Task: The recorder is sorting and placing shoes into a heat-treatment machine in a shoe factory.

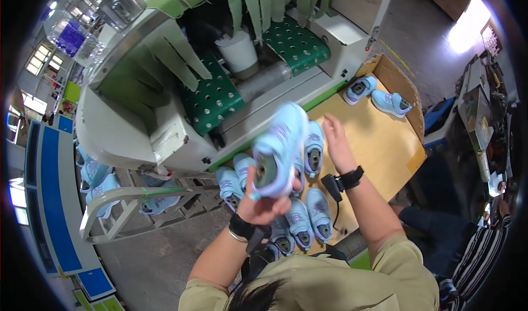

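A light blue sneaker (283,137) is raised over the table with its toe pointing away from me. My left hand (259,208) grips it at the heel end, fingers wrapped around it. To its right, my right hand (340,146) is open and holds nothing, fingers stretched out above the wooden tabletop (360,146). Under and around the held shoe stand several matching sneakers (318,209) in rows, partly hidden by it and my left arm. Another pair, a left sneaker (361,88) and a right one (391,103), sits at the far right corner.
Ahead is a white machine (118,140) with green hanging strips (264,5) and perforated green belts (297,45); a white container (237,51) stands between them. Cardboard (400,85) edges the table's right. A metal rack (113,203) with more sneakers is at left. Striped cloth (478,261) shows at right.
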A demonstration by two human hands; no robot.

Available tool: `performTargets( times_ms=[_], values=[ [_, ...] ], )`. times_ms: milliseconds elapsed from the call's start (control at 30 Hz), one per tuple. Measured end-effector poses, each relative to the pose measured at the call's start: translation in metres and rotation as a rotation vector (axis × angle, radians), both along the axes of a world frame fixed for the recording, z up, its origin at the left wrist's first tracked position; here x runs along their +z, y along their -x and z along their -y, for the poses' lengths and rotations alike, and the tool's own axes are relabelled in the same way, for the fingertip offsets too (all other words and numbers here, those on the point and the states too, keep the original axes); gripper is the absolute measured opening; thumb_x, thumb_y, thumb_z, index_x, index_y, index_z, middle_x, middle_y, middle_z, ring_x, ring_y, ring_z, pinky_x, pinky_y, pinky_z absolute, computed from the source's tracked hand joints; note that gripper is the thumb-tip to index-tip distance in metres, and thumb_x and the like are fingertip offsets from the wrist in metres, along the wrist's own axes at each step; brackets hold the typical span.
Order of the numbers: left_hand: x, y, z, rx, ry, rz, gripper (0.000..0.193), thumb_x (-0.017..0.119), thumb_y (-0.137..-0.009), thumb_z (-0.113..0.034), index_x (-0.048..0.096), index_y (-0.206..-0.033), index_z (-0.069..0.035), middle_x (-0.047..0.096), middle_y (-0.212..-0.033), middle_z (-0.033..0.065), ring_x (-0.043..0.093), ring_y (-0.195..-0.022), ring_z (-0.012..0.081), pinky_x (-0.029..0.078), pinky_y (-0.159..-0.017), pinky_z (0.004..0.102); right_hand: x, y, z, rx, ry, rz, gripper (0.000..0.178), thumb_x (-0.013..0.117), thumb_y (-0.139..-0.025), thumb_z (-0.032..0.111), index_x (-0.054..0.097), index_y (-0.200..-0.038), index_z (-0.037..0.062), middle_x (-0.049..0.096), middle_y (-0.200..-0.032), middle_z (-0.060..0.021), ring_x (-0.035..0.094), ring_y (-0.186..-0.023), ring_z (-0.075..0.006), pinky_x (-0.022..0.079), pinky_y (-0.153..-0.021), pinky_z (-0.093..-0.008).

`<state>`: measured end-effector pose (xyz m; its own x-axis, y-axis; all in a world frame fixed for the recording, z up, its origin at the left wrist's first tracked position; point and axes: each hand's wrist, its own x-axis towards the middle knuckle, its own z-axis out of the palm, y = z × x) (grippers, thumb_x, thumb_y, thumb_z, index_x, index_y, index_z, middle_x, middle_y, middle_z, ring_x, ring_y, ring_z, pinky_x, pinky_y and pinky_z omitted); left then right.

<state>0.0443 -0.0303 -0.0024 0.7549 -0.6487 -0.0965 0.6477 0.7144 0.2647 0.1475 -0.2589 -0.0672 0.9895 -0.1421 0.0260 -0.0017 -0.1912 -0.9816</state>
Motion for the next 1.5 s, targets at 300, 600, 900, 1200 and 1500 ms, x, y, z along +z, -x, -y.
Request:
performTargets(
  times_ms=[300, 600, 900, 1200, 1500],
  values=[
    [0.032, -0.115, -0.090, 0.641, -0.239, -0.159, 0.074, 0.055, -0.088, -0.058, 0.043, -0.131, 0.000, 0.048, -0.134, 0.0228, 0.061, -0.081, 0.0194, 0.052, -0.079, 0.0329, -0.033, 0.034, 0.002, 0.013, -0.049, -0.141, 0.070, 0.064, -0.074, 0.005, 0.030, -0.134, 0.0032, 0.052, -0.119, -0.0193, 0.053, -0.112, -0.0294, 0.043, -0.096, -0.0384],
    [0.025, -0.101, -0.074, 0.533, -0.081, -0.133, 0.092, 0.048, -0.086, -0.065, 0.032, -0.138, 0.009, 0.045, -0.141, 0.0195, 0.055, -0.120, 0.0294, 0.044, -0.102, 0.0431, 0.137, -0.126, -0.063, 0.035, 0.194, 0.818, 0.062, 0.067, -0.079, 0.008, 0.042, -0.135, 0.0069, 0.048, -0.129, -0.0215, 0.049, -0.120, -0.0362, 0.039, -0.102, -0.0382],
    [-0.022, 0.036, -0.097, 0.329, -0.334, -0.249, 0.056, 0.031, -0.102, -0.040, 0.037, -0.140, 0.002, 0.051, -0.133, 0.0234, 0.060, -0.110, 0.0375, 0.047, -0.096, 0.0495, -0.014, -0.169, 0.060, -0.835, 0.353, 0.402, 0.057, 0.071, -0.079, 0.030, 0.046, -0.119, -0.0017, 0.050, -0.115, -0.0222, 0.045, -0.111, -0.0364, 0.035, -0.096, -0.0443],
    [-0.034, 0.080, -0.067, 0.202, -0.530, -0.318, 0.051, 0.034, -0.102, -0.030, 0.034, -0.140, 0.003, 0.047, -0.136, 0.0252, 0.056, -0.116, 0.0371, 0.043, -0.102, 0.0496, -0.100, -0.109, 0.095, -0.240, 0.057, -0.101, 0.069, 0.063, -0.073, 0.008, 0.035, -0.135, 0.0070, 0.051, -0.121, -0.0179, 0.052, -0.112, -0.0300, 0.042, -0.096, -0.0353],
    [-0.050, 0.054, -0.024, 0.045, -0.470, -0.206, 0.049, 0.041, -0.101, -0.031, 0.034, -0.142, -0.005, 0.044, -0.142, 0.0157, 0.050, -0.124, 0.0300, 0.044, -0.102, 0.0436, -0.012, 0.074, 0.053, 0.206, -0.167, -0.298, 0.077, 0.066, -0.081, 0.009, 0.024, -0.146, 0.0124, 0.046, -0.130, -0.0169, 0.045, -0.125, -0.0253, 0.039, -0.101, -0.0342]
  ],
)
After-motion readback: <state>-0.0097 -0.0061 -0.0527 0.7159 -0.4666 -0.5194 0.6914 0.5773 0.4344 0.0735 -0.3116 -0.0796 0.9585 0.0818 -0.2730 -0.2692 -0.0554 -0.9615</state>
